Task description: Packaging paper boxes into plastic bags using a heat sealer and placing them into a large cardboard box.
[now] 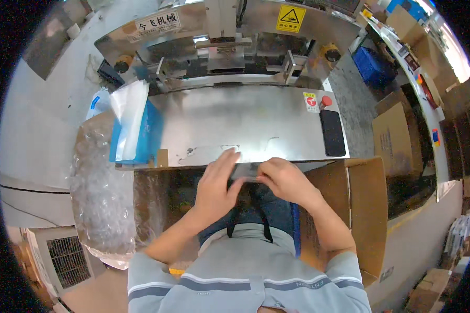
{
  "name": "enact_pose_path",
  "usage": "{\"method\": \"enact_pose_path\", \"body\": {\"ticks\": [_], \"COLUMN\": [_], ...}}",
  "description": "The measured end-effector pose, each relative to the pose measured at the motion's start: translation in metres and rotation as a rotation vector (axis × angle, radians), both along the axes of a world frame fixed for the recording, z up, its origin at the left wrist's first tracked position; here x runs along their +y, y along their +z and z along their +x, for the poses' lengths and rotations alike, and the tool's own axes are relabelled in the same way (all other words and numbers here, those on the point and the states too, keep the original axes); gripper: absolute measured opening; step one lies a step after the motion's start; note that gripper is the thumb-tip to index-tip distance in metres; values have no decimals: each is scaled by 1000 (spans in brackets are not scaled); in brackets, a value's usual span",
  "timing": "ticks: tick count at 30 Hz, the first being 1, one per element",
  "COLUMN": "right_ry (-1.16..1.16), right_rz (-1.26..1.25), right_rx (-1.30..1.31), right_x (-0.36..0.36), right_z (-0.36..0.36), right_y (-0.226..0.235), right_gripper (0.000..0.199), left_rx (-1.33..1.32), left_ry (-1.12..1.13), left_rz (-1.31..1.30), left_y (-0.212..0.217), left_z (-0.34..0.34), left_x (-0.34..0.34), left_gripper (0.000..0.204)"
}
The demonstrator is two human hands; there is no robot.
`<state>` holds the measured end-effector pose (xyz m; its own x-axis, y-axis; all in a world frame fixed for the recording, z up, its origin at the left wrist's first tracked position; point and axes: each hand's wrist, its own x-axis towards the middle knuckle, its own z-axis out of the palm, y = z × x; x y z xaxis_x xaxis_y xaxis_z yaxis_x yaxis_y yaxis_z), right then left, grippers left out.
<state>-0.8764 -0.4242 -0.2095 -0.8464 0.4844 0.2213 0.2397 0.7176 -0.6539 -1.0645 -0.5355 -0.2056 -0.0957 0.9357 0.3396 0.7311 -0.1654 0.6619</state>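
Just in front of the metal machine's work surface (pixel 230 120), a small, flat, greyish see-through piece (pixel 244 171) is held between my hands. It looks like thin plastic film or a small bag, but blur hides its exact kind. My left hand (pixel 215 181) has it between the thumb and the long, fairly straight fingers. At its other end my right hand (pixel 286 180) pinches it, fingers curled and thumb pressed in.
A blue bin (pixel 152 128) with white plastic sleeves (pixel 129 112) stands on the surface's left end. On the right lie a black phone (pixel 332 133) and a red button (pixel 326 100). Clear plastic film (pixel 104 193) covers a box at left; an open carton (pixel 368 208) stands at right.
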Motion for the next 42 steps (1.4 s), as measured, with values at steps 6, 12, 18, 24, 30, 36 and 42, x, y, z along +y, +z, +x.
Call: {"method": "enact_pose_path", "body": {"ticks": [6,12,18,24,30,36,42], "right_ry": [-87,-76,111,-37,50,41,-49], "right_rz": [36,30,-79,-95,-61,10,-102], "right_rx": [-174,-207,-60,-107,-65,-45,-69], "right_x": [-13,-2,15,15,24,54,142], "right_z": [4,24,24,11,12,-7,-60], "right_y": [10,-2,15,20,25,24,-11], "right_gripper": [13,14,15,11,9,10,25], "left_rx": [-97,130,172,399,395,300,275], "left_ry": [-390,-362,-331,-396,-412,-405,-308], "left_rz": [-387,-326,-201,-14,-267,-364,-531], "left_y": [22,-2,3,12,35,43,27], "left_z": [0,-13,-38,-51,-66,-85,-132], "left_x": [28,28,30,36,31,50,137], "left_gripper": [32,27,14,16,17,16,21]}}
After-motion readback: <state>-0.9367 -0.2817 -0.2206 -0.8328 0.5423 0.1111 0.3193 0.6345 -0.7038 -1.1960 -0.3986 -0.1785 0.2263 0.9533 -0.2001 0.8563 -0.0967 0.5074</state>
